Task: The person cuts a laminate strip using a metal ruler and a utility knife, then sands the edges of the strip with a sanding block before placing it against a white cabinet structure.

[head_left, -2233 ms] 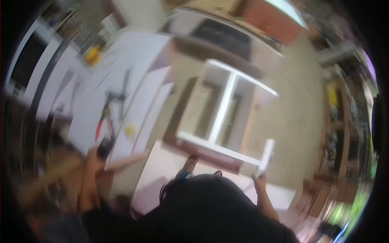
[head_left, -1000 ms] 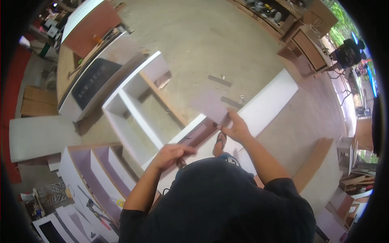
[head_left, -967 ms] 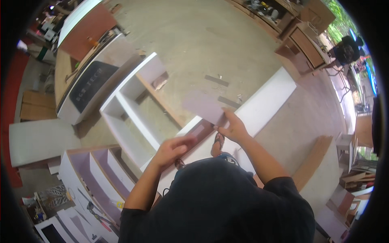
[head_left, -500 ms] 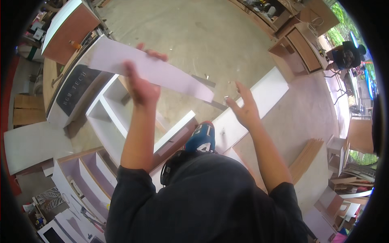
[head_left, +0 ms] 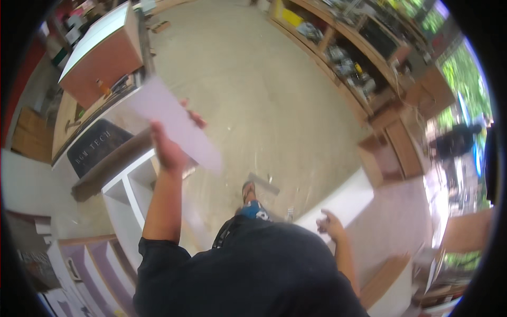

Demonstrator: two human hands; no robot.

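Note:
My left hand [head_left: 170, 150] grips a long, pale lilac board [head_left: 182, 127] by its edges, the thumb on the near side and the fingers round the far side. The board slants through the air above a white open-fronted cabinet frame [head_left: 125, 179], its ends smeared by motion. Low on the right, my right hand [head_left: 334, 226] has its fingers curled in. A small greyish spot shows at its fingertips, too blurred to name. Beneath that hand lies a long white panel [head_left: 351, 198].
A grey strip [head_left: 264, 184] lies on the concrete floor [head_left: 248, 95] ahead of my foot. At left stand a workbench with a hammer [head_left: 71, 125] and a brown cabinet [head_left: 105, 66]. Wooden shelving [head_left: 338, 39] lines the far right; a person [head_left: 454, 141] is beyond it.
I have stepped forward, and the view has shifted. My left hand carries the board, now steeper. My right hand has dropped lower and nearer my body, its fingers going from spread to curled.

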